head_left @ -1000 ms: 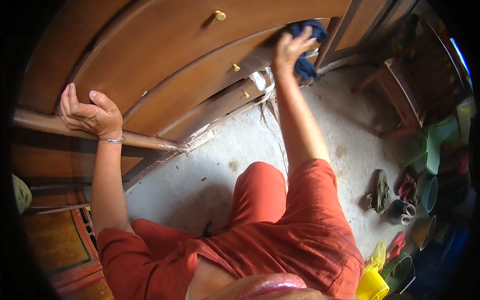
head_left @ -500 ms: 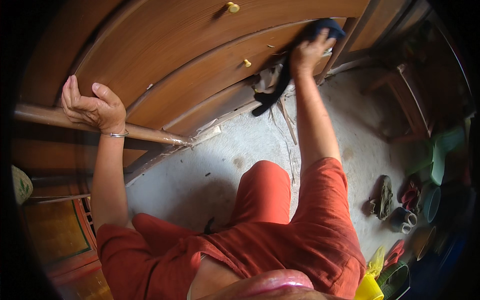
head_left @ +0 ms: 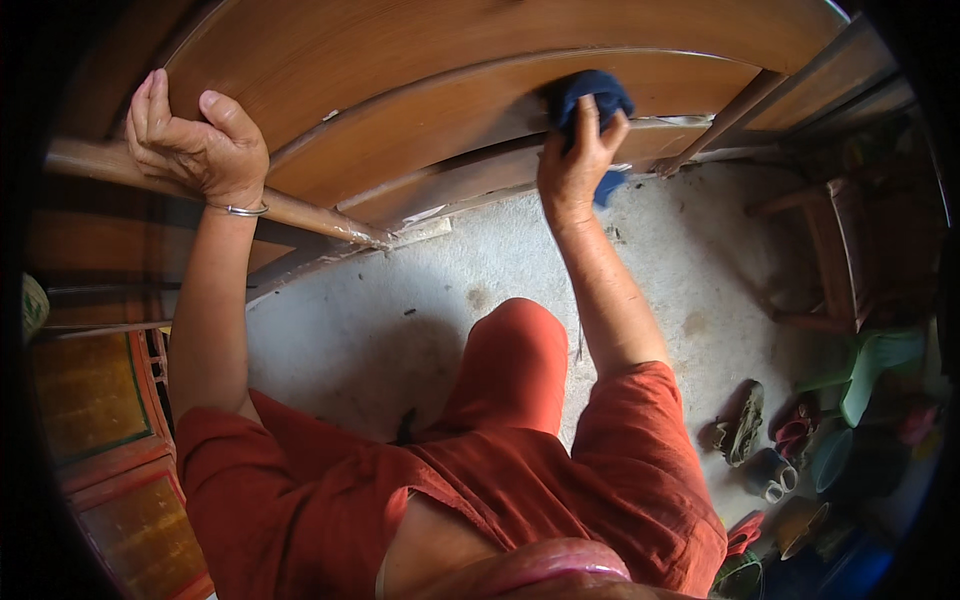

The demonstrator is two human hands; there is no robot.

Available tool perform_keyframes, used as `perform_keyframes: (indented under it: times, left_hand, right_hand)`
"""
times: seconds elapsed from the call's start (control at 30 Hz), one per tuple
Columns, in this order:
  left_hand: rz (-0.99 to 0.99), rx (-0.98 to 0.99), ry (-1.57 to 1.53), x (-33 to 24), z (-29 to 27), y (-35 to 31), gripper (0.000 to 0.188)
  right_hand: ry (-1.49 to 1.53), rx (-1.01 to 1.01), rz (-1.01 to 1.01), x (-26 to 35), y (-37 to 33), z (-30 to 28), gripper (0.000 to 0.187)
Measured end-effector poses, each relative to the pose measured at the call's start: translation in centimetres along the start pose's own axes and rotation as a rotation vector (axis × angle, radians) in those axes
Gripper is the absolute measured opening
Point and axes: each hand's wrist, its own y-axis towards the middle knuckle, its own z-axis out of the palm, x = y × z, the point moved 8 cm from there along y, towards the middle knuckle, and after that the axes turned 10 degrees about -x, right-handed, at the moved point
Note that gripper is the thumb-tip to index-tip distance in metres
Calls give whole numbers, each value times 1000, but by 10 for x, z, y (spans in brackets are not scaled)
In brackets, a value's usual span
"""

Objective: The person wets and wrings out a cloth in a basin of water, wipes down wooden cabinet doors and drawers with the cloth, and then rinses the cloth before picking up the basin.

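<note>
the floor [head_left: 350, 320] is bordered by the cabinet [head_left: 430, 130], against which the cloth [head_left: 606, 92] is held by the right hand [head_left: 577, 170], visible fingers parted; the left hand [head_left: 205, 150] is rested at the rail [head_left: 312, 216], fingers bent.

The right hand [head_left: 580, 175] hides the middle of the dark blue cloth [head_left: 604, 92] at one o'clock from me, the left hand [head_left: 208, 148] covers some wooden rail [head_left: 312, 213] at ten, a round patterned thing [head_left: 35, 304] is cut off at nine, and shadow half swallows the wooden seat [head_left: 832, 245] at three.
</note>
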Motion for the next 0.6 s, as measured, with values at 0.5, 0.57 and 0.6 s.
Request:
perform_keyframes:
  times: [0.5,0.57,0.6]
  left_hand:
    - [-21,-36,-80,-8,-6,11,37]
    - [-13,-43,-160,-10,-4,11,37]
    - [-3,-37,-142,-3,-7,11,37]
  right_hand:
    - [170,-155,322,22,41,3,57]
    - [-114,-326,204,19,10,28,63]
    - [-86,-240,173,47,3,40,65]
